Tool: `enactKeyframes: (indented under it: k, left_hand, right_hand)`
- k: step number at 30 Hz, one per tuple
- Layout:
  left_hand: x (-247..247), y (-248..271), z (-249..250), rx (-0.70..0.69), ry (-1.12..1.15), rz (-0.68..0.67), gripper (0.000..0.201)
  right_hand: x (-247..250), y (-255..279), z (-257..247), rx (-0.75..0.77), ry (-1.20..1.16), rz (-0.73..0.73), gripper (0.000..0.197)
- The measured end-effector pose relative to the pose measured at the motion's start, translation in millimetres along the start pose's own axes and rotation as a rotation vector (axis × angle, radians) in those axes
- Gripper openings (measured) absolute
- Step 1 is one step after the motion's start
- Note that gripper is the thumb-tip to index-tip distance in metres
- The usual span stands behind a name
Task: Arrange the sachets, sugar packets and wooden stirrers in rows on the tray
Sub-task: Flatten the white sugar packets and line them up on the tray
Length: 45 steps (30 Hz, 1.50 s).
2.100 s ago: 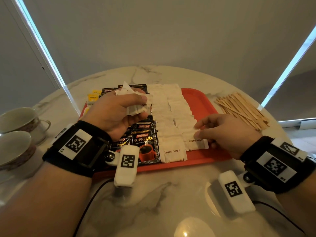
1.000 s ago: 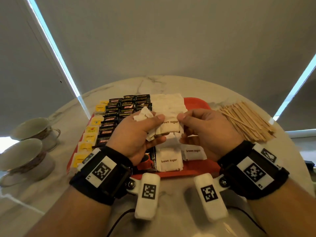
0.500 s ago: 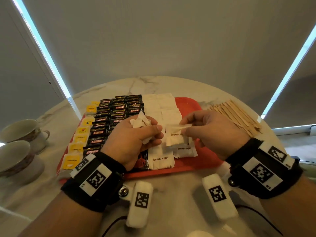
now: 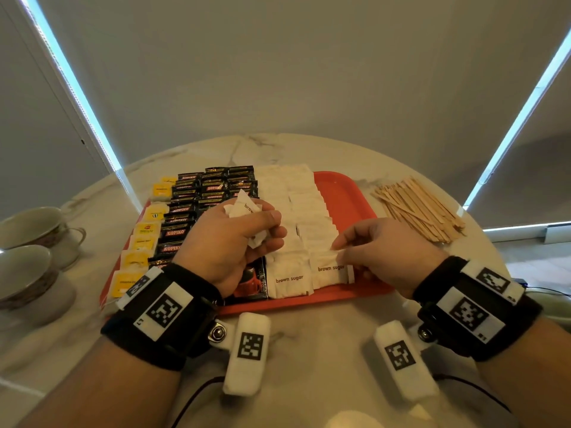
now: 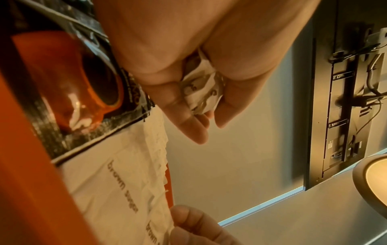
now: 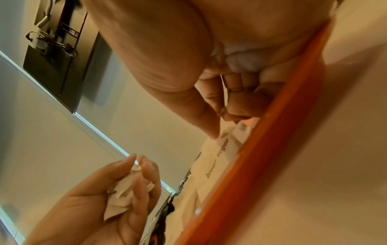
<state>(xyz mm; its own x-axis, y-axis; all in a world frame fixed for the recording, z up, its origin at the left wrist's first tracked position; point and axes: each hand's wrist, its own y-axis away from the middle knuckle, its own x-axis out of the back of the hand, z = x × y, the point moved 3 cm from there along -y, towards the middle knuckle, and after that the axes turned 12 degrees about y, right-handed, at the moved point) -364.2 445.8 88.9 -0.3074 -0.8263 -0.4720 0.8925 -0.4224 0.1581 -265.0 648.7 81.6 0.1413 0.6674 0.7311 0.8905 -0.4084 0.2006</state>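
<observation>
While half a second ago the right hand point(image 4: 375, 251) held a sugar packet point(image 4: 329, 268) in the air, it now pinches this packet low on the tray point(image 4: 346, 193), at the near end of the right white row. The left hand point(image 4: 230, 242) still grips a bunch of packets point(image 4: 244, 208) above the tray.

The left hand point(image 4: 234, 239) is raised with fingers curled closed; the right hand point(image 4: 375, 248) is low, fingertips pinched.

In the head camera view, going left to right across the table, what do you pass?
Teacups → yellow sachets → black Kopiko sachets → brown sugar packets → bare part of the red tray → wooden stirrers.
</observation>
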Motion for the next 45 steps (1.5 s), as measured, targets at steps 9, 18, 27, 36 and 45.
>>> enactKeyframes:
  k: [9, 18, 27, 36, 45]
  left_hand:
    - [-4, 3, -1, 0.067, 0.123, -0.012, 0.03]
    - [-9, 8, -2, 0.125, 0.107, -0.148, 0.026]
    - [3, 3, 3, 0.071, -0.008, -0.091, 0.025]
    - [15, -8, 9, -0.027, -0.076, -0.022, 0.028]
    - [16, -2, 11, -0.066, -0.137, -0.002, 0.033]
  right_hand:
    - [-11, 8, -17, 0.049, -0.231, -0.138, 0.012]
    - [-12, -3, -33, 0.137, -0.396, -0.107, 0.008]
    - [-25, -20, -65, 0.275, -0.485, -0.021, 0.008]
    - [-21, -25, -73, 0.241, -0.384, -0.177, 0.013]
    - [-10, -24, -78, 0.24, -0.443, -0.042, 0.008]
